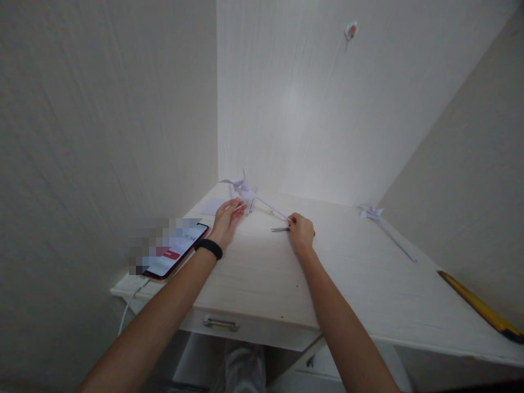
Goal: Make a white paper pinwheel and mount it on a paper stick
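My right hand [302,233] pinches the end of a thin white rolled stem of a paper flower [244,189]. The flower's folded petals stick up at the far end of that stem, near the back of the table. Just below the petals is my left hand [229,222], its fingers apart and holding nothing; whether a fingertip touches the flower I cannot tell. Scissors [280,230] lie under my right hand, blades pointing left, with a bit of red showing on the other side. Flat white paper [213,206] rests behind my left hand.
A phone [178,254] with a white cable [130,303] lies at the left edge of the white table [262,273]. To the right are another paper flower [371,213] and a yellow tool [481,307]. Walls enclose the back and sides. A drawer handle [221,323] projects in front.
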The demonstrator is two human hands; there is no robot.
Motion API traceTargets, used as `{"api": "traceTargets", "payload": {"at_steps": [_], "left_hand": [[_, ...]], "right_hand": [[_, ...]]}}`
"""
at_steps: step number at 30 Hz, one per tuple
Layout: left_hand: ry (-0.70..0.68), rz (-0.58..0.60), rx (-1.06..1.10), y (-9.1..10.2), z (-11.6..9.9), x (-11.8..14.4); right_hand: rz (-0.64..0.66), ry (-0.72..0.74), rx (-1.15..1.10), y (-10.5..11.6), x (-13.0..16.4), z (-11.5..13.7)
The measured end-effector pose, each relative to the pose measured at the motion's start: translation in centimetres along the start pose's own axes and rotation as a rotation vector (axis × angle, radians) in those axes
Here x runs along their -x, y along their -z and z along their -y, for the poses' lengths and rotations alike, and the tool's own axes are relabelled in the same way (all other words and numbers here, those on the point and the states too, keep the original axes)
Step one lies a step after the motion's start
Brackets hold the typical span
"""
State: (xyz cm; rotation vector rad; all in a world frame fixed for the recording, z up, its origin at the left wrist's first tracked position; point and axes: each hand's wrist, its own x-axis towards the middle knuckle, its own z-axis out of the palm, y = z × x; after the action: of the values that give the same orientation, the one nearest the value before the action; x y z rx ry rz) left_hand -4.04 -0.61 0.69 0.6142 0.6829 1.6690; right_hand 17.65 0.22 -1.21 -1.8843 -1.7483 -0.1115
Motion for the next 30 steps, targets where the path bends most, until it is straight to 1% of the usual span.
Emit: {"api": "traceTargets", "payload": {"at_steps": [3,7,12,17,22,25,28,30], "left_hand": [[0.005,-0.009,-0.018,0.2,0.2,-0.1],[-0.022,-0.081,-0.086,0.9,0.8,-0.5],[-0.105,-0.059,-0.213,1.3,1.0,-0.5],[-0.131,-0.104,-0.319,1.2,0.7,-0.1],[-0.132,-0.097,-0.354,1.4,0.6,-0.2],[-0.187,-0.113,-0.374,1.2,0.5,-0.3],[-0.244,-0.081,-0.494,0.8,0.5,-0.3],[-0.227,-0.017,-0.589,0.6,0.6,-0.2]], "right_hand": [[0.012,-0.022,0.005,0.0,0.0,0.0],[0.021,-0.022,0.016,0.1,0.1,0.1],[0.016,-0.035,0.030,0.2,0.3,0.3],[0.021,-0.026,0.043,0.3,0.3,0.4],[0.012,-0.008,0.056,0.2,0.3,0.4],[0.025,-0.007,0.071,0.2,0.3,0.4],[0.030,-0.008,0.072,0.2,0.3,0.5],[0.023,-0.006,0.070,0.2,0.3,0.5]]}}
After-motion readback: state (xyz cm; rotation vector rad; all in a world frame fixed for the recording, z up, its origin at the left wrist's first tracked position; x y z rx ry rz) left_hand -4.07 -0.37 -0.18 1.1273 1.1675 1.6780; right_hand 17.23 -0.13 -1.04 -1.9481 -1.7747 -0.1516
